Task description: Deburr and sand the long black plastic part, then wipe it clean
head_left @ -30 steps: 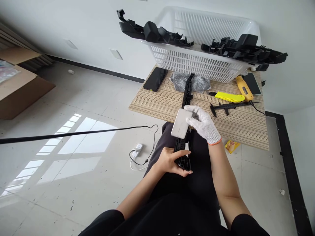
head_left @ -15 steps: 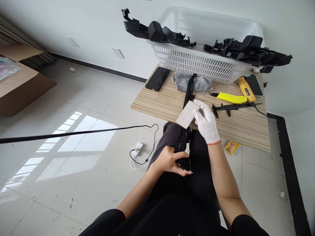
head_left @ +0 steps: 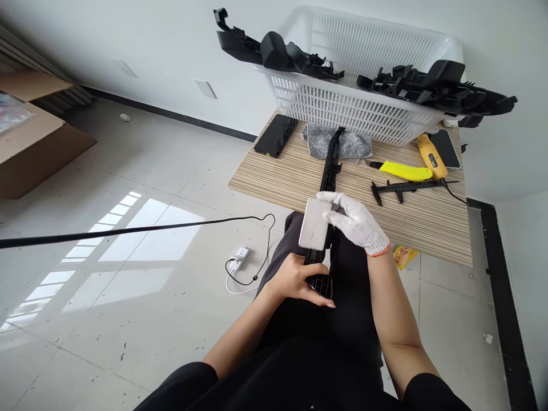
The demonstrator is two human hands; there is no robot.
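A long black plastic trim piece (head_left: 329, 180) runs from above my lap over the table, its far end over a grey cloth (head_left: 357, 146). My bare left hand (head_left: 299, 278) is closed round its near end. My right hand (head_left: 349, 220), in a white knitted glove with an orange cuff, grips the right side of a flat off-white rectangular block (head_left: 314, 225). The block lies over the middle of the trim piece and hides that part. Whether its underside touches the plastic, I cannot tell.
On the wood-patterned table (head_left: 265, 177) are a dark phone (head_left: 275, 135), a yellow utility knife (head_left: 406, 171), black calipers (head_left: 411, 187) and a yellow corded tool (head_left: 432, 156). A white basket (head_left: 342, 100) carries black parts (head_left: 274, 52). A power strip (head_left: 240, 258) and cable lie on the floor.
My gloved right hand has moved the off-white block toward me along the trim piece and turned it more upright in view. My left hand keeps its hold.
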